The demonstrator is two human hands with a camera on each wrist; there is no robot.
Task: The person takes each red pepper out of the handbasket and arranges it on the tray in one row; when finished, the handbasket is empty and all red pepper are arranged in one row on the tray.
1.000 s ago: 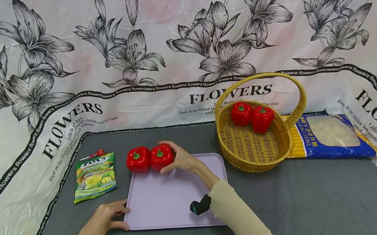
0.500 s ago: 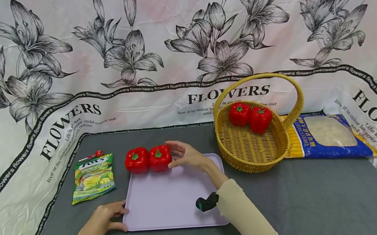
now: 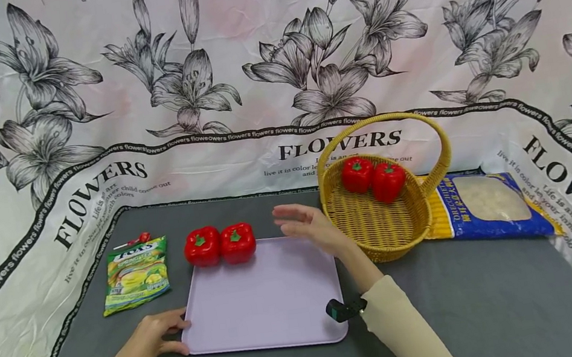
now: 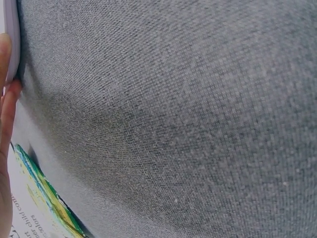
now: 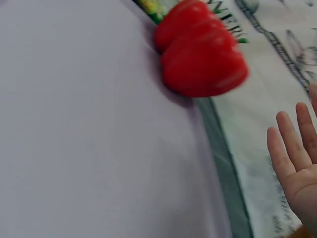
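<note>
Two red bell peppers, one on the left (image 3: 202, 247) and one on the right (image 3: 238, 243), sit side by side at the far left corner of a pale purple tray (image 3: 260, 304). My right hand (image 3: 308, 227) is raised over the tray's far right part, apart from the peppers. Its fingers are extended and hold nothing; the right wrist view shows its spread fingers (image 5: 292, 144). My left hand (image 3: 149, 338) touches the tray's left edge with fingers and thumb. In the left wrist view only part of that hand shows at the rim.
A yellow wicker basket (image 3: 381, 232) with two more red peppers stands right of the tray. Behind it lies a blue and yellow pasta bag (image 3: 487, 205). On the left are a green candy bag (image 3: 136, 275) and a red lollipop (image 3: 144, 237). A floral cloth (image 3: 229, 168) hangs behind.
My right hand has let go of the right-hand pepper on the tray and moved right towards the basket, fingers opening. The left hand stays at the tray's edge. The head view shifts slightly.
</note>
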